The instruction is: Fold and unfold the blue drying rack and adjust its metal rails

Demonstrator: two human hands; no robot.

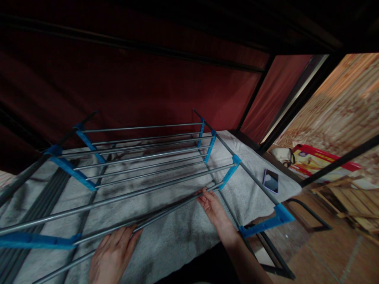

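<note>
A rack frame of grey metal tubes [166, 182] and blue plastic brackets [72, 172] lies on a pale cloth. My left hand [114, 252] is closed around a thin grey tube [170, 210] at the front of the rack. Farther along that tube, my right hand [211, 206] pinches it between thumb and fingers, just short of the blue bracket [230, 176] on the right. Two tubes run close together between my hands, and whether the tube's end sits in the bracket I cannot tell. At the front right, another blue bracket [268, 222] joins the side rail.
A phone [271, 180] lies on the cloth [245, 197] right of the rack. Several loose tubes [38, 209] rest at the left. Dark red panels [166, 86] stand behind. A red and yellow box [318, 159] and wooden slats [358, 205] are at the right.
</note>
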